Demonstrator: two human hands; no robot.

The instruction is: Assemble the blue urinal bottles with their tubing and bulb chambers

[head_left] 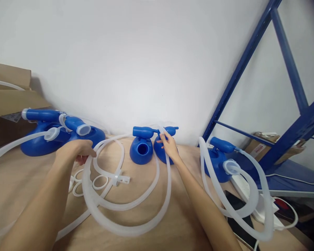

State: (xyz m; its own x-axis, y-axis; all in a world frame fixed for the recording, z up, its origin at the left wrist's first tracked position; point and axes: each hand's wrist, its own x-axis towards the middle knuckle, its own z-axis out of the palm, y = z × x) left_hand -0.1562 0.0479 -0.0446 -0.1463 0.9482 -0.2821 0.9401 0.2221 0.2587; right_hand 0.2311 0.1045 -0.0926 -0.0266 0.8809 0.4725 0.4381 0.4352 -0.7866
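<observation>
A long translucent white hose [125, 230] loops across the wooden table between my hands. My left hand [81, 150] is closed round one stretch of it, in front of two blue plastic bottles. Near the wall, my right hand [169, 143] pinches the hose close to its upper end. Right behind those fingers stands a blue bottle [161, 150] with a handle-like neck, partly hidden. Beside it is another blue bottle [141, 153], its round mouth uncovered. Whether the hose end touches a bottle spout, I cannot tell.
Left, blue bottles [39, 144] with white caps stand by a cardboard box [10, 99]. White rings [100, 182] and a white connector [122, 179] lie centre-left. A hosed blue bottle [217, 164], a dark phone-like slab [240, 216] and a blue metal rack [238, 75] are right.
</observation>
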